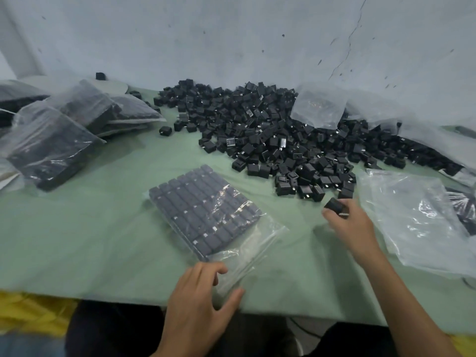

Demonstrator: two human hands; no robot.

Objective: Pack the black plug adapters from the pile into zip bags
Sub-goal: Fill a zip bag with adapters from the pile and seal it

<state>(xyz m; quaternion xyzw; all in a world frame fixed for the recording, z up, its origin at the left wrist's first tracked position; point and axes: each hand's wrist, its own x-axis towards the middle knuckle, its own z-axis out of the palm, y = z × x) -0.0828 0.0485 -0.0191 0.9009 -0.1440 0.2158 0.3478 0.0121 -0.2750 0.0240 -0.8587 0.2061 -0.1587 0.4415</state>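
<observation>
Backdrop: pale matte sheet (pixel 231 34), flecked with dark specks, with one thin dark jagged line at the upper right.

Table (pixel 77 240): covered in smooth, pale green cloth, its near edge running across the lower frame.

Pile (pixel 257 130): loose black plug adapters, small, boxy and hard-edged, some with metal prongs showing. It is heaped at the far centre of the table and thins out toward the right.

Filled bags (pixel 51 148): several clear, glossy plastic bags stacked at the far left, each a dark block of adapters.

Empty bags (pixel 417 222): crinkled clear film on the right side of the table. One more clear bag (pixel 319 106) lies on top of the pile.

Zip bag (pixel 206 215): at table centre, lying flat at an angle with its mouth toward the near edge. The adapters inside sit in neat rows and fill the far part. Small pale marks on them are too small to read.

Left hand (pixel 198 300): rests on the empty mouth end of the zip bag, fingers loosely bent and thumb spread; the grip is wide and holds nothing.

Right hand (pixel 353 228): at the near edge of the pile, between the zip bag and the empty bags, grip closed around one adapter (pixel 336 206) at the fingertips.
</observation>
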